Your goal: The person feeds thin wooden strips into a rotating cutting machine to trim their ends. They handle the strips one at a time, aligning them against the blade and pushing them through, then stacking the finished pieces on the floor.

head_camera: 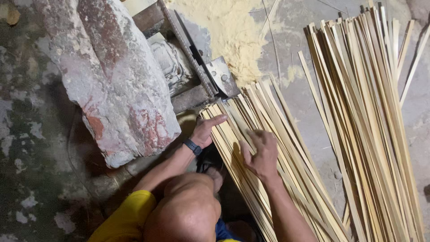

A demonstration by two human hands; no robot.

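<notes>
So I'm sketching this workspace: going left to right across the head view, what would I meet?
Big rough grey-and-red stone slab → left hand → right hand, both on the near bundle of pale bamboo strips → second, larger bundle of bamboo strips.

A bundle of bamboo strips (pixel 268 148) is lying across the middle of the floor, running from a metal blade fixture (pixel 215 78) at its upper end down toward the lower right. The left hand (pixel 207 130) is resting on the bundle's upper left edge, and the right hand (pixel 260 154) is lying on the strips just to the right of it. A large stone slab (pixel 112 76) is sitting to the left of the fixture, leaning against it. A heap of sawdust (pixel 228 27) is lying behind the fixture. A second pile of strips (pixel 371 125) is lying to the right, apart from the first.
</notes>
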